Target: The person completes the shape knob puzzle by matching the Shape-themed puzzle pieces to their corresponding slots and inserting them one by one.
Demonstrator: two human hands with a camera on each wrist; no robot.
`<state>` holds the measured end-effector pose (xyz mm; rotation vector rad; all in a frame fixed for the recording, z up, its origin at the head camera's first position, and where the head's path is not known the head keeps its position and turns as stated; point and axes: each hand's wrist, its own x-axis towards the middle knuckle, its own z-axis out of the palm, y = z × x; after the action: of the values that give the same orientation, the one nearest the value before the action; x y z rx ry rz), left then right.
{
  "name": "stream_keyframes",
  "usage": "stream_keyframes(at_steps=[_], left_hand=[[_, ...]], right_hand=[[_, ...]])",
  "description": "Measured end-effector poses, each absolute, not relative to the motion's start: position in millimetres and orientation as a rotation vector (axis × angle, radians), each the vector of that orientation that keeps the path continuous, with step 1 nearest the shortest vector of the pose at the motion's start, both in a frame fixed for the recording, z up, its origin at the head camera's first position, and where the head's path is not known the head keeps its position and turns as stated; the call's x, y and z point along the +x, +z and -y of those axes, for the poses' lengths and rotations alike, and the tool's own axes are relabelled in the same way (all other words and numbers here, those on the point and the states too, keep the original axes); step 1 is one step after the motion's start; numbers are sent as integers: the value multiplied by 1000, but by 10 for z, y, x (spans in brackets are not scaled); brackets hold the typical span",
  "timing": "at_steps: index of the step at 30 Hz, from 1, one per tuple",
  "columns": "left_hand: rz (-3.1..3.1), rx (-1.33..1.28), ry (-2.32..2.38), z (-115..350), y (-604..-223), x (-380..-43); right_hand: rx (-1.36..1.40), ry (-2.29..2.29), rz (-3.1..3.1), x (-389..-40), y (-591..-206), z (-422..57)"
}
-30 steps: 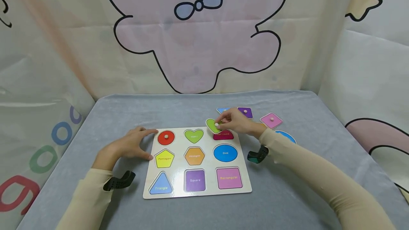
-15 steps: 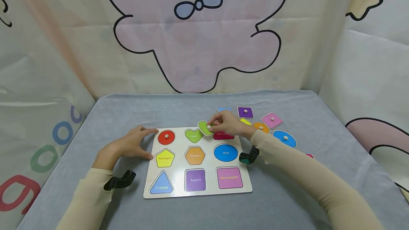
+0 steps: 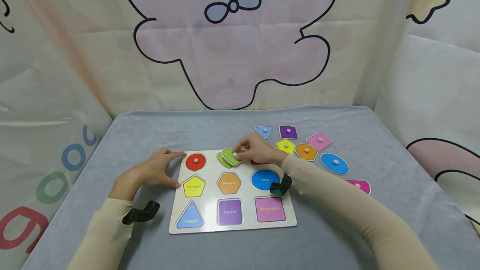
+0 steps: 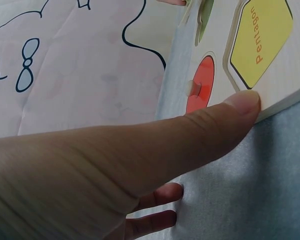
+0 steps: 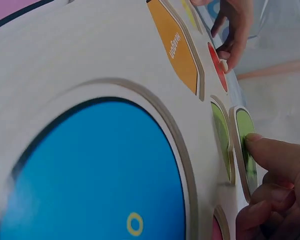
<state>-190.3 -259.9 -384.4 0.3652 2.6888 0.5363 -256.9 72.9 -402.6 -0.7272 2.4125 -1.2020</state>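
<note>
My right hand [image 3: 256,150] pinches the knob of a green heart puzzle piece [image 3: 229,157]. The piece hangs just above the heart recess [image 3: 222,161] of the white puzzle board [image 3: 210,203], partly overlapping it. In the right wrist view the heart piece [image 5: 244,150] stands slightly apart from the board, tilted edge-on. My left hand [image 3: 151,172] rests at the board's left edge. In the left wrist view its thumb touches the edge beside the yellow pentagon recess [image 4: 262,37]. A red circle piece with a knob [image 3: 196,161] sits in the board's top left recess.
Loose knobbed pieces lie behind and right of the board: a blue triangle [image 3: 264,131], purple square [image 3: 288,132], yellow pentagon [image 3: 286,146], orange hexagon [image 3: 306,152], pink rectangle [image 3: 319,141], blue oval [image 3: 334,163] and a magenta piece [image 3: 360,186]. All lie on a grey cloth.
My right hand has carried the heart piece leftward, from above the half-round recess to over the heart recess. The left hand stays at the board's edge.
</note>
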Motion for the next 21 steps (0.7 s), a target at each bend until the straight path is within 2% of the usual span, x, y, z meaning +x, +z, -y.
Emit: stream_keyframes(at_steps=[21], left_hand=[[-2696,370,524,2609,-3860,-1897]], right_hand=[[-710,-1241,-2341,-2542,-4040,-533]])
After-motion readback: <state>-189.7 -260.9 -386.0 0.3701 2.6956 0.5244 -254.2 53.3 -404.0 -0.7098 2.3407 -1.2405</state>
